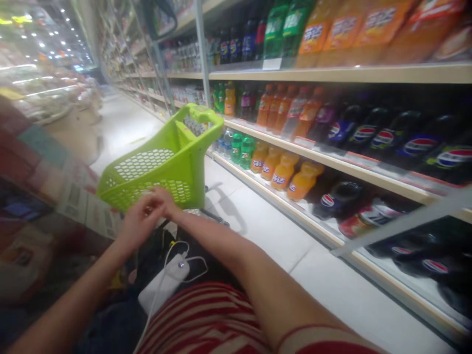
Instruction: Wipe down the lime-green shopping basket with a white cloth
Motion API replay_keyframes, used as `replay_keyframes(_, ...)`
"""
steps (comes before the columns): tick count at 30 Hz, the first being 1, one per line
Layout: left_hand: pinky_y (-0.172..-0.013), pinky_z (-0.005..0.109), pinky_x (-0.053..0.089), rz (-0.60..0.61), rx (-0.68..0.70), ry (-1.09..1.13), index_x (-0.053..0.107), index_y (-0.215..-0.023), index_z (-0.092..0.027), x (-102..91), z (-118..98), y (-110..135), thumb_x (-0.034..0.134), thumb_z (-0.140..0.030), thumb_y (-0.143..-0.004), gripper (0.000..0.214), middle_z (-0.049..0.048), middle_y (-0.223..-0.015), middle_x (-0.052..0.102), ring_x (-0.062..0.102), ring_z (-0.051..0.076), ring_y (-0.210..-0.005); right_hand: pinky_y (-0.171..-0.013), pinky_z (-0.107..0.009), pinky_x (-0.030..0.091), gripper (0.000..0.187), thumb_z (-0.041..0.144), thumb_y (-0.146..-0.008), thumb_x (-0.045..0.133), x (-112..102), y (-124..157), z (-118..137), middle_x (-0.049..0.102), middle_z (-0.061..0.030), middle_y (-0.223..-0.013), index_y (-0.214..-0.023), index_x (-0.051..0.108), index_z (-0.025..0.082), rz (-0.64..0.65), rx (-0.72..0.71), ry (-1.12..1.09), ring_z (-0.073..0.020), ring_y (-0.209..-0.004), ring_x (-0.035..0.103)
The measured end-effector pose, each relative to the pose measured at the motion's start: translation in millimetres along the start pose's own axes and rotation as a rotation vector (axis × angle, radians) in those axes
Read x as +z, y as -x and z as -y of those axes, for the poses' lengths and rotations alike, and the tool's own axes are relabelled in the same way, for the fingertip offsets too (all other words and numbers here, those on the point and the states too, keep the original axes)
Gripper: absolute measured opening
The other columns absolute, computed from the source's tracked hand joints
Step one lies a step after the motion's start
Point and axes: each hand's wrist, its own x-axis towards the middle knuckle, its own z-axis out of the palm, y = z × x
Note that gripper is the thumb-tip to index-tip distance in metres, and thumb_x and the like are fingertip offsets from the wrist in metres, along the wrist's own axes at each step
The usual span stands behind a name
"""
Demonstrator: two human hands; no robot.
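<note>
My left hand (pixel 139 221) and my right hand (pixel 164 200) meet just in front of a lime-green shopping basket (pixel 165 162) that stands tilted on the aisle floor. The fingers of both hands are curled and pressed together, and what they hold, if anything, is too small and blurred to name. The basket has a perforated wall and a thick handle (pixel 204 114) at its top. A white power bank (pixel 164 287) with a white cable (pixel 167 255) hangs at my waist, over a red-and-white striped shirt (pixel 206 314).
Shelves on the right carry soda bottles: orange ones (pixel 283 169), green ones (pixel 241 147) and dark cola bottles (pixel 363 132). A pale tiled aisle floor (pixel 258 221) runs ahead. Blurred goods and printed labels (pixel 86 209) crowd the left side.
</note>
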Motion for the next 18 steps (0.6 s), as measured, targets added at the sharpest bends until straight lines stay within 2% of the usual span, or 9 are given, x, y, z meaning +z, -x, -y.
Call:
replay_keyframes(1,-0.08,0.031,0.045,-0.178,-0.111,0.069,0.058,-0.085,-0.019,-2.2,23,-6,0.053,-0.039,-0.076,0.022,0.0011,-0.084,0.063,0.057,0.016,-0.084,-0.088,-0.035,0.042,0.008,0.022,-0.071,0.059,-7,-3,1,0.065,-0.0002,-0.088,-0.075,0.053,0.018,-0.042,0.037,0.006,-0.0196,-0.094,0.058)
replay_keyframes(2,-0.081,0.031,0.044,-0.305,-0.203,0.166,0.057,-0.09,-0.02,-1.9,42,-12,0.055,-0.039,-0.074,0.025,0.0016,-0.09,0.063,0.057,0.017,-0.088,-0.086,-0.033,0.044,0.009,0.023,-0.071,0.059,-11,-5,2,0.065,-0.0004,-0.086,-0.077,0.053,0.018,-0.085,0.073,0.003,-0.0184,-0.091,0.058)
replay_keyframes(3,-0.081,0.031,0.045,-0.36,-0.281,0.289,0.056,-0.094,-0.02,0.7,57,-17,0.057,-0.039,-0.072,0.029,0.0019,-0.095,0.063,0.057,0.016,-0.091,-0.083,-0.031,0.045,0.014,0.024,-0.068,0.062,-13,-7,4,0.064,0.0011,-0.082,-0.077,0.054,0.019,-0.163,0.122,-0.062,-0.0167,-0.086,0.059)
replay_keyframes(5,-0.08,0.029,0.045,-0.395,-0.382,0.532,0.054,-0.099,-0.021,9.6,72,-27,0.06,-0.038,-0.07,0.034,0.0022,-0.099,0.062,0.058,0.016,-0.092,-0.073,-0.028,0.048,0.015,0.025,-0.065,0.064,-13,-6,8,0.062,0.0037,-0.072,-0.073,0.053,0.019,-0.216,0.191,-0.291,-0.0138,-0.072,0.06)
replay_keyframes(8,-0.076,0.026,0.046,-0.477,-0.387,0.813,0.055,-0.097,-0.021,21.0,75,-36,0.067,-0.035,-0.065,0.036,0.0005,-0.094,0.064,0.059,0.015,-0.087,-0.065,-0.024,0.049,0.02,0.022,-0.062,0.065,-6,1,9,0.06,0.0062,-0.064,-0.074,0.05,0.02,-0.21,0.266,-0.723,-0.0107,-0.061,0.059)
replay_keyframes(10,-0.072,0.024,0.046,-0.446,-0.395,0.993,0.057,-0.093,-0.019,23.9,74,-38,0.071,-0.028,-0.06,0.037,-0.0005,-0.086,0.065,0.06,0.012,-0.079,-0.065,-0.023,0.05,0.025,0.018,-0.06,0.066,-1,4,4,0.062,0.006,-0.066,-0.078,0.048,0.02,-0.18,0.293,-0.944,-0.01,-0.061,0.06)
replay_keyframes(12,-0.07,0.021,0.046,-0.417,-0.401,1.18,0.057,-0.088,-0.018,25.3,75,-38,0.072,-0.02,-0.056,0.036,-0.0015,-0.079,0.066,0.061,0.01,-0.072,-0.067,-0.024,0.051,0.03,0.018,-0.059,0.066,4,6,-5,0.064,0.0048,-0.069,-0.084,0.048,0.021,-0.131,0.279,-1.061,-0.0109,-0.063,0.062)
replay_keyframes(15,-0.068,0.019,0.046,-0.457,-0.416,1.343,0.058,-0.079,-0.016,29.7,82,-37,0.069,-0.013,-0.055,0.027,-0.0022,-0.072,0.066,0.06,0.007,-0.066,-0.073,-0.031,0.052,0.031,0.024,-0.064,0.063,8,7,-15,0.065,0.0019,-0.076,-0.092,0.049,0.021,-0.114,0.159,-0.982,-0.0149,-0.072,0.064)
replay_keyframes(18,-0.061,0.018,0.045,-0.562,-0.516,1.27,0.058,-0.074,-0.016,35.9,96,-41,0.063,-0.014,-0.061,0.015,-0.0031,-0.061,0.063,0.06,0.008,-0.06,-0.09,-0.04,0.045,0.026,0.026,-0.072,0.055,4,13,-15,0.064,-0.0071,-0.098,-0.097,0.054,0.019,-0.268,-0.119,-0.458,-0.0208,-0.1,0.058)
